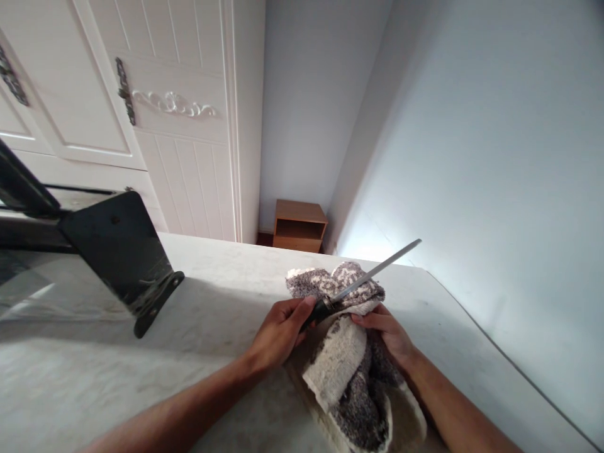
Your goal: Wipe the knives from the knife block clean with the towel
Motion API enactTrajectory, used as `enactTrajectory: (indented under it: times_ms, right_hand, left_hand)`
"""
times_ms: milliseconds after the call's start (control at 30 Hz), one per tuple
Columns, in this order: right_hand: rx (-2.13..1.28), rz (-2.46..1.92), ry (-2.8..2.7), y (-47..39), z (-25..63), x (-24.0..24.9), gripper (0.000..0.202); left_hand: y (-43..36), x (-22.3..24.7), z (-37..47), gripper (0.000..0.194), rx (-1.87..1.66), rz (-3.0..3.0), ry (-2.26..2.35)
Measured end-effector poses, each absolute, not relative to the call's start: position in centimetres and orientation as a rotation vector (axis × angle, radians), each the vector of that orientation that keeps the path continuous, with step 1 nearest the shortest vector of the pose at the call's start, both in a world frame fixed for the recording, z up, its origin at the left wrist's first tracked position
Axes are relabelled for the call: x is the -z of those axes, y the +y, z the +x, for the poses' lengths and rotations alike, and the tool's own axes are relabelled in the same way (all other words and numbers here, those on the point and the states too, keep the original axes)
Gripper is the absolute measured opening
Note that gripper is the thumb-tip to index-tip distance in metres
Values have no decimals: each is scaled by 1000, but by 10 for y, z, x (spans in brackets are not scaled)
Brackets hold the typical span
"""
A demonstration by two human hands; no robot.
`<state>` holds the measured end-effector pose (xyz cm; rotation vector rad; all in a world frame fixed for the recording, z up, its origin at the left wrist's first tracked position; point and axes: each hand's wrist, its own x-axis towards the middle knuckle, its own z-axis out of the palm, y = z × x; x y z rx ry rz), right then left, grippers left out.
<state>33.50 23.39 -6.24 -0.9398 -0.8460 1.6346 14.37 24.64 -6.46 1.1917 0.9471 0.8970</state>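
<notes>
A knife [377,269] with a black handle and a thin blade points up and to the right. My left hand [282,330] is closed around its handle. My right hand [389,333] grips a grey and white patterned cloth [337,371], its thumb on top of a fold. The cloth hangs in loose folds between and below my hands, and part of it lies behind the blade. Under the cloth is a light brown object [408,418], mostly covered, resting on the pale tabletop [226,302].
At the left, a black metal bracket [116,245] stands on the tabletop, near clear plastic [42,286]. Beyond the table are a white cabinet [189,163] and a small brown wooden nightstand [299,217]. A pale wall [509,157] borders the right side.
</notes>
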Motion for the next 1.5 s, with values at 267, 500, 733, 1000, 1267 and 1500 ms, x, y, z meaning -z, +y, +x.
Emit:
enactTrajectory:
  times_ms: [267, 500, 733, 1000, 1267, 1500]
  right_hand:
    - [-1572, -1043, -857, 228, 335, 62, 39]
    - [-1511, -1045, -806, 232, 336, 65, 36]
    - [-1483, -1038, -691, 245, 338, 68, 31]
    - [-1690, -877, -752, 241, 317, 59, 46]
    - [-1887, -750, -827, 225, 322, 66, 42]
    - [-1756, -911, -1013, 222, 318, 66, 37]
  left_hand:
    - [251, 62, 132, 70, -613, 1365, 856]
    - [252, 58, 128, 67, -553, 1336, 764]
    - [248, 69, 138, 40, -795, 1434, 697]
    - [247, 71, 148, 39, -1021, 1552, 828]
    - [239, 68, 154, 32, -913, 1772, 1063]
    - [230, 58, 146, 34, -816, 2060, 963]
